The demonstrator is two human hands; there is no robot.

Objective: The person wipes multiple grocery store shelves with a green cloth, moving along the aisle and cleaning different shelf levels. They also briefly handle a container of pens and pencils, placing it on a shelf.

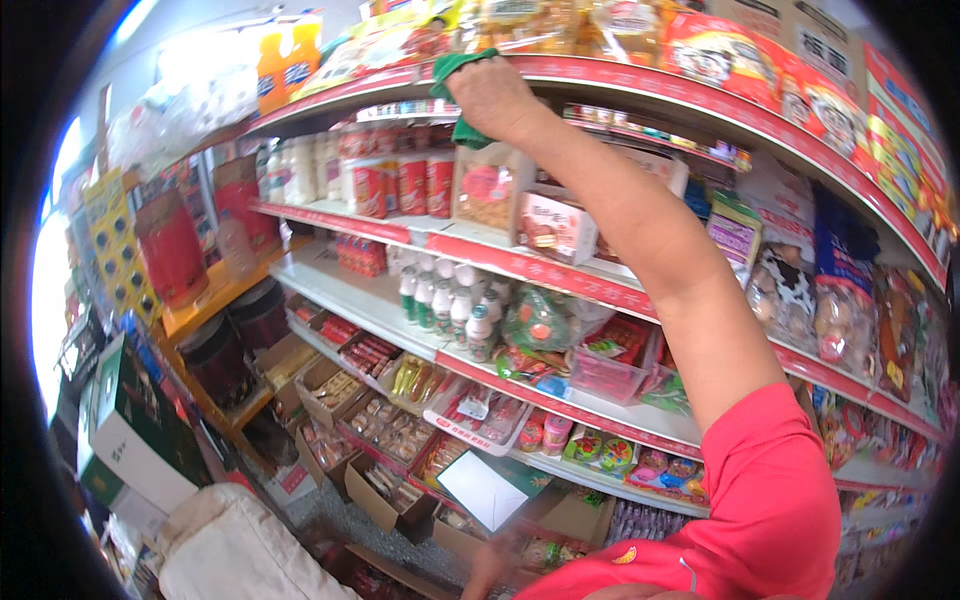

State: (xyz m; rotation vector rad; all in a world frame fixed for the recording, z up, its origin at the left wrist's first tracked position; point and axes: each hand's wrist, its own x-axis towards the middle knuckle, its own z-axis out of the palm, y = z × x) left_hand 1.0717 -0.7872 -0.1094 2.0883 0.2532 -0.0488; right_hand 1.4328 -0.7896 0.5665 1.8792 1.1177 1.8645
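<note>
My right hand [491,97] is raised to the red price strip [637,73] of the upper shelf, its fingers closed on a green cloth [472,135] that hangs against the shelf edge. The bare forearm and red sleeve come in from the right, across the shelves. Low in the view, my left hand [491,559] is blurred beside a white and green box or paper bag [487,491]; whether it touches that item cannot be told. Just below the cloth stand a clear-fronted snack package [486,187] and red cups [412,184].
Snack bags [720,60] and orange bottles [289,64] line the top shelf. White bottles [442,300] stand lower down. Open cardboard boxes [382,495] of packaged food sit near the floor. At left are a wooden rack [199,307], a green and white carton [150,450] and a pale cloth-covered object [240,547].
</note>
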